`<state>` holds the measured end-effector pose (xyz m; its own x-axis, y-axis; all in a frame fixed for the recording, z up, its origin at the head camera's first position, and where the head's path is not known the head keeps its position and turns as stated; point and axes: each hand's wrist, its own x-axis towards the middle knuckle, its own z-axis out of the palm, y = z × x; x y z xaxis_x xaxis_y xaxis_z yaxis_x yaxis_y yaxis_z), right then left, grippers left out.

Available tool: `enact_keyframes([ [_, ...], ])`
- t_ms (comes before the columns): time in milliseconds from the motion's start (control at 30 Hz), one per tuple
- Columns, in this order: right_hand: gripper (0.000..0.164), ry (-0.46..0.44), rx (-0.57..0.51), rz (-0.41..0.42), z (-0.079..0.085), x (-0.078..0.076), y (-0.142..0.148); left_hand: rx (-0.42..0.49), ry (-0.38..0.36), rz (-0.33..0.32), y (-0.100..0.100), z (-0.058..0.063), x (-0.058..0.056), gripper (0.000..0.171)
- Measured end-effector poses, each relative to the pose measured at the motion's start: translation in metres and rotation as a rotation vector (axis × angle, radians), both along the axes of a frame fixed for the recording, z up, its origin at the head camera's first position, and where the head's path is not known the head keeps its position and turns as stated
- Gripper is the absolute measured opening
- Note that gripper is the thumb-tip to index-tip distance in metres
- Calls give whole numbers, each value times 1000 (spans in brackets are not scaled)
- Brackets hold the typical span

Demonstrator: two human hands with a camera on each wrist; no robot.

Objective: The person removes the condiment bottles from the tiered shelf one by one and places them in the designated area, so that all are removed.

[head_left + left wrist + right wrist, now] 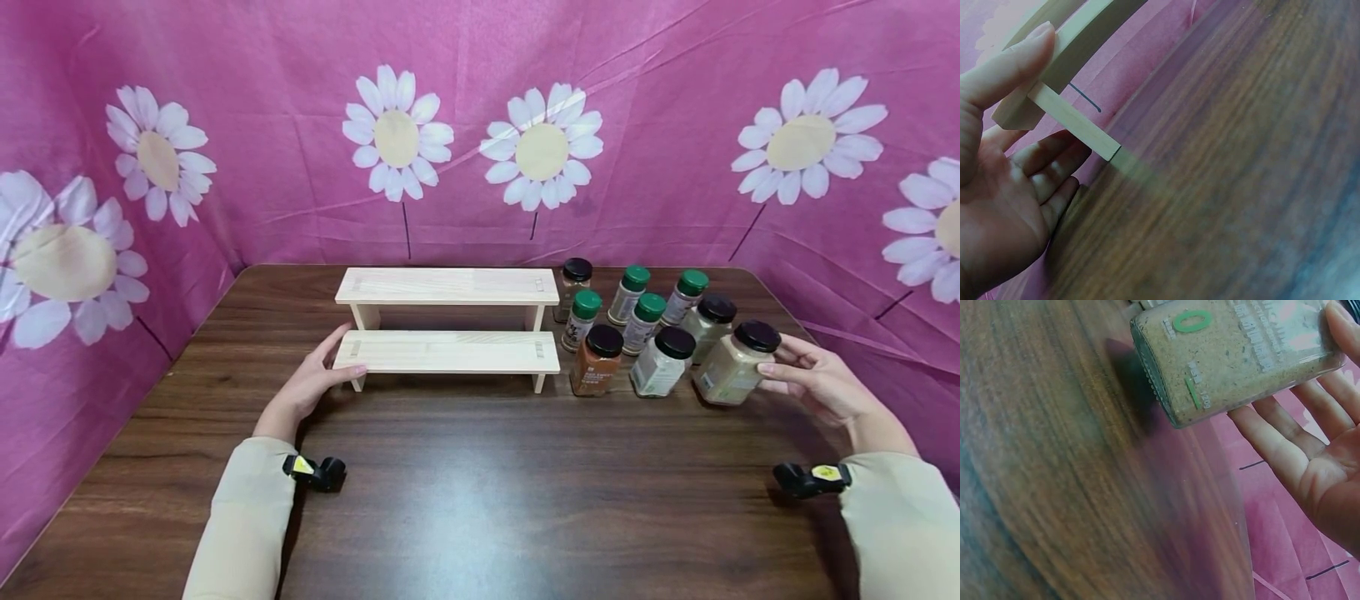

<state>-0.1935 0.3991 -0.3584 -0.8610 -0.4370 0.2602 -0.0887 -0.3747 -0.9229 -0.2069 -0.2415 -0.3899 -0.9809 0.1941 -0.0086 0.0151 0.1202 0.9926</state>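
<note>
A pale wooden two-level shelf rack (446, 352) stands on the table. My left hand (309, 379) holds the left end of its lower board, thumb on the front corner and the other fingers beside and behind the end. In the left wrist view, the thumb (1029, 59) lies on the board above a short leg. My right hand (821, 387) grips a square clear spice jar (726, 375) with a black lid and speckled tan powder. Its thumb is on the near side, with fingers behind. The right wrist view shows the jar's label (1254, 337) sideways.
Left of the held jar stand a black-lidded jar of white grains (660, 371) and one of reddish-brown powder (595, 371). Behind them are several green-lidded bottles (637, 329) and two more black-lidded jars (708, 329). A pink flowered cloth (465, 225) hangs behind the brown table (465, 483).
</note>
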Motion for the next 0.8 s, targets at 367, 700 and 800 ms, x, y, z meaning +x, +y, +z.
enact_keyframes([
  [367, 53, -13, -28, -23, -4, 0, -3, 0, -3, 3, 1, 2, 0, 79],
  [700, 53, -12, -1, -48, -4, 2, -3, 2, 3, -5, 2, 4, 0, 79],
  [800, 54, -9, -1, -49, -5, 3, -4, 3, 4, -6, 2, 3, -1, 79],
])
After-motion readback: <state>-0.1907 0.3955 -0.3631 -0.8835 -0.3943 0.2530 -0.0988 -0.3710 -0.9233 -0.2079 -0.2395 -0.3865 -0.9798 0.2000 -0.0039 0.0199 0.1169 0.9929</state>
